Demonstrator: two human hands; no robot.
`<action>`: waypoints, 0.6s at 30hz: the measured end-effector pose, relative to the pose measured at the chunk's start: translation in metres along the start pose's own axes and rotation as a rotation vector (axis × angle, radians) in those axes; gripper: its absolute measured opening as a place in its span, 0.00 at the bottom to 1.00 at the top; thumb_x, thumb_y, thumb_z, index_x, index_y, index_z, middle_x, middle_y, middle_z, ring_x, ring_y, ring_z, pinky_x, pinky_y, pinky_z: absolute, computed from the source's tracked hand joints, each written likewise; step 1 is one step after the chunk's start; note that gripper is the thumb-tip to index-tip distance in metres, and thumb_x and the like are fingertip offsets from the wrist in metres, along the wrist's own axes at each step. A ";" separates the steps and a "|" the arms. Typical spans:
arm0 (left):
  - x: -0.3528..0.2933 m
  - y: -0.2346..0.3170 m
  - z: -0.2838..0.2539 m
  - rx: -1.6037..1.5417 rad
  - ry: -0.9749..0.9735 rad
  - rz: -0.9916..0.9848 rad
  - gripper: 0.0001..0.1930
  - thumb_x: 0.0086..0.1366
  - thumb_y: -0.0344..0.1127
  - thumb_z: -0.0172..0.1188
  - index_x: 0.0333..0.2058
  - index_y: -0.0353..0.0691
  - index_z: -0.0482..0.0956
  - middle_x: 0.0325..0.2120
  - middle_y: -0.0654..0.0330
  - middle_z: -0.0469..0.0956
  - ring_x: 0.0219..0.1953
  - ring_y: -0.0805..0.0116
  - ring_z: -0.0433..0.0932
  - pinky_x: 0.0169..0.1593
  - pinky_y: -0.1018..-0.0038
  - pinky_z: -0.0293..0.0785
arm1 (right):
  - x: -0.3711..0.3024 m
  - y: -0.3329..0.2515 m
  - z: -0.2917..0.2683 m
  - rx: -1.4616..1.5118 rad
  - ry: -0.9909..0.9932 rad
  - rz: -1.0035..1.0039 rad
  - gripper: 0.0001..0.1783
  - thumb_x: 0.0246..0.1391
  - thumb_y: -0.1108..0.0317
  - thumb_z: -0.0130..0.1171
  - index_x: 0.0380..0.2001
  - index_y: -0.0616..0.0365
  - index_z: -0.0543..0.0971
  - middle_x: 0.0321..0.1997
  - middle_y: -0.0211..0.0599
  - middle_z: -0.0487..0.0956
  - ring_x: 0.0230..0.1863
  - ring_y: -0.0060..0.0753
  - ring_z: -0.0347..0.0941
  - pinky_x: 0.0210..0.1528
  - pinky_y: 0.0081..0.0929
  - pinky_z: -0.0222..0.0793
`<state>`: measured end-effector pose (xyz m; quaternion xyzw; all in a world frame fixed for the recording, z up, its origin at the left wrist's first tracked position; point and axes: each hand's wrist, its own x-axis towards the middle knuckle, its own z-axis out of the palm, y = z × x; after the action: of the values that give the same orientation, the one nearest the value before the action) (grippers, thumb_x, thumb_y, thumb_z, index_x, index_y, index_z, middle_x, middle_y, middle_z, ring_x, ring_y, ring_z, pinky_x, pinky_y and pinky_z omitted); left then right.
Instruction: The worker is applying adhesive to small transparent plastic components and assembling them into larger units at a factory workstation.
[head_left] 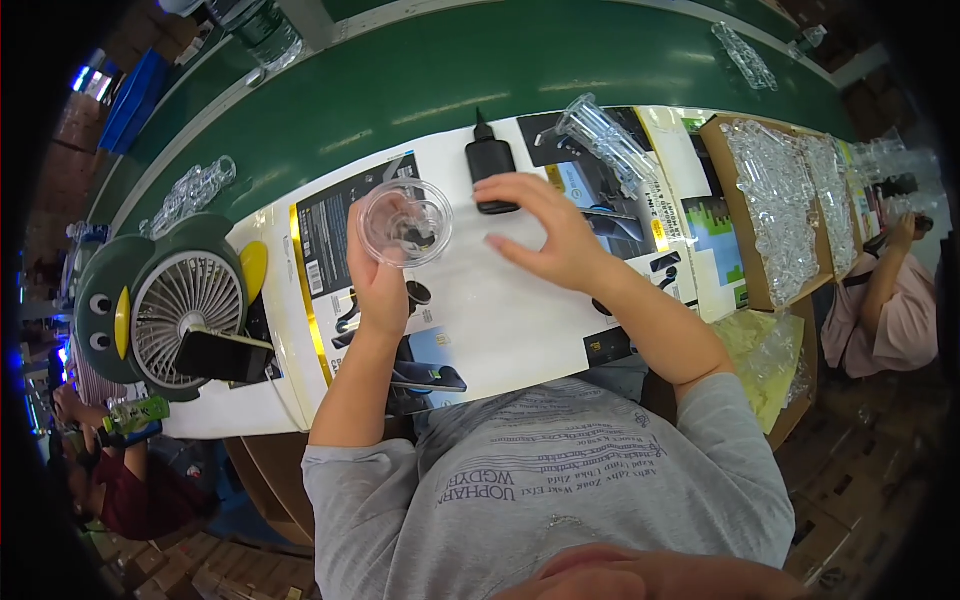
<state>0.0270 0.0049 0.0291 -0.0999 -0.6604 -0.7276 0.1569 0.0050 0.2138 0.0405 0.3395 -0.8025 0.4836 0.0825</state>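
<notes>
In my left hand (380, 285) is a clear, round, cup-like piece (372, 228), its wide rim turned up; the fingers wrap its left side. Some of that hand shows through the clear wall. My right hand (545, 235) is open just to the right, thumb and fingers spread, with nothing between them. Its fingertips overlap the lower end of a black bottle (488, 158) with a pointed nozzle; whether they touch it I cannot tell. Beyond the right hand, several clear tubular pieces (605, 140) lie together on the printed sheet.
A green fan (188, 310) with a phone (225, 355) against it stands at the left. More clear pieces (195, 190) lie behind it. At the right, a cardboard box (745, 215) holds many clear parts, with yellow wrapping (755, 365) below. People sit at both sides.
</notes>
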 end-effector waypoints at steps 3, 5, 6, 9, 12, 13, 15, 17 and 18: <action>-0.001 0.005 0.009 -0.164 -0.050 -0.168 0.24 0.47 0.27 0.52 0.46 0.34 0.63 0.40 0.58 0.69 0.44 0.68 0.69 0.51 0.73 0.63 | -0.003 -0.007 0.006 0.046 -0.020 -0.015 0.29 0.39 0.66 0.65 0.48 0.57 0.70 0.48 0.40 0.72 0.51 0.40 0.66 0.54 0.32 0.61; -0.004 0.006 0.012 -0.214 -0.063 -0.255 0.24 0.47 0.26 0.53 0.46 0.34 0.63 0.41 0.57 0.69 0.46 0.67 0.69 0.52 0.73 0.63 | -0.006 -0.011 0.009 0.035 -0.020 -0.014 0.30 0.38 0.65 0.66 0.48 0.57 0.69 0.47 0.40 0.72 0.50 0.39 0.68 0.53 0.32 0.62; -0.004 0.005 0.013 -0.251 -0.059 -0.350 0.25 0.46 0.25 0.54 0.46 0.34 0.63 0.41 0.57 0.69 0.47 0.67 0.69 0.53 0.72 0.62 | -0.009 -0.010 0.010 0.075 -0.063 0.017 0.33 0.38 0.64 0.67 0.50 0.56 0.67 0.45 0.40 0.73 0.48 0.38 0.69 0.51 0.31 0.64; -0.006 -0.012 0.004 -0.326 -0.138 -0.359 0.30 0.44 0.26 0.59 0.49 0.36 0.62 0.46 0.57 0.68 0.51 0.65 0.67 0.56 0.70 0.61 | -0.010 -0.010 0.008 0.163 -0.094 0.110 0.36 0.37 0.63 0.67 0.52 0.55 0.65 0.44 0.41 0.73 0.45 0.38 0.71 0.49 0.31 0.66; -0.007 -0.014 0.005 -0.327 -0.229 -0.342 0.34 0.44 0.28 0.63 0.52 0.37 0.61 0.48 0.57 0.67 0.53 0.64 0.66 0.57 0.68 0.61 | -0.011 -0.010 0.010 0.207 -0.102 0.187 0.40 0.37 0.63 0.67 0.56 0.53 0.61 0.42 0.41 0.74 0.43 0.39 0.72 0.48 0.30 0.67; -0.008 -0.014 0.007 -0.273 -0.253 -0.320 0.34 0.45 0.29 0.63 0.53 0.36 0.61 0.48 0.58 0.67 0.53 0.64 0.65 0.57 0.68 0.61 | -0.011 -0.012 0.010 0.221 -0.104 0.199 0.41 0.37 0.64 0.66 0.56 0.54 0.60 0.42 0.41 0.74 0.43 0.38 0.72 0.48 0.30 0.67; -0.009 -0.010 0.012 -0.197 -0.275 -0.322 0.34 0.45 0.29 0.63 0.53 0.36 0.61 0.48 0.57 0.67 0.54 0.64 0.65 0.57 0.68 0.60 | -0.013 -0.010 0.014 0.232 -0.082 0.177 0.40 0.38 0.61 0.64 0.56 0.52 0.59 0.43 0.42 0.73 0.43 0.40 0.72 0.45 0.31 0.68; -0.008 -0.002 0.015 -0.047 -0.313 -0.323 0.36 0.45 0.33 0.64 0.54 0.36 0.60 0.51 0.56 0.65 0.54 0.63 0.64 0.58 0.68 0.59 | -0.016 -0.005 0.021 0.179 -0.019 0.149 0.40 0.38 0.60 0.64 0.55 0.53 0.60 0.43 0.42 0.73 0.44 0.41 0.71 0.45 0.32 0.68; -0.008 0.002 0.017 -0.047 -0.326 -0.311 0.36 0.45 0.33 0.64 0.54 0.36 0.60 0.51 0.56 0.65 0.54 0.63 0.64 0.58 0.68 0.59 | -0.016 -0.003 0.025 0.141 0.030 0.122 0.39 0.38 0.59 0.64 0.55 0.54 0.60 0.44 0.43 0.73 0.44 0.41 0.71 0.46 0.32 0.67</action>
<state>0.0341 0.0221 0.0305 -0.1168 -0.6671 -0.7326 -0.0681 0.0240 0.1994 0.0227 0.2878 -0.7844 0.5478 0.0408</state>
